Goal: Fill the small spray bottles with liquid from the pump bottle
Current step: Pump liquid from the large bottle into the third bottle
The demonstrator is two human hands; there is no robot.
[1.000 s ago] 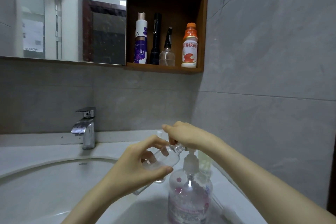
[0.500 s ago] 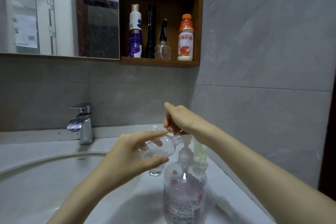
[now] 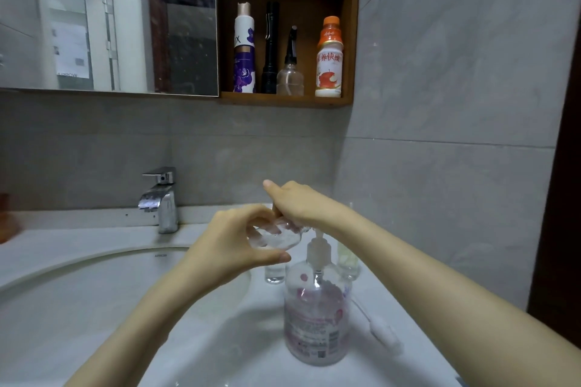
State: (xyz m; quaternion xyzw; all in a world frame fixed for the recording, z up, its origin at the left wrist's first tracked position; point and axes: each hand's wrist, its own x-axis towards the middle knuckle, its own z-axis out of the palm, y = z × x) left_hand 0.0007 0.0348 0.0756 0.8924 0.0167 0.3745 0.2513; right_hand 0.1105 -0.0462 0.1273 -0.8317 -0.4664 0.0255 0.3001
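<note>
Dim, cool indoor light with a flat grey cast. Soft-edged shadows pool on the counter (image 3: 220, 361), beneath the left forearm (image 3: 141, 324) and left of the pump bottle (image 3: 316, 317). The shelf (image 3: 283, 101) is dark inside. Small bright glints sit on the tap (image 3: 160, 198). The wide-angle lens bows straight lines near the edges. Detail is slightly soft, and the far right edge is nearly black.

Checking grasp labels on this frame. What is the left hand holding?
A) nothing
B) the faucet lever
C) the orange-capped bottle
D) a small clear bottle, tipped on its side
D: the left hand curls fingers and thumb round the small clear bottle, held tipped with its neck toward the top of the pump bottle, which the right hand covers.
</note>
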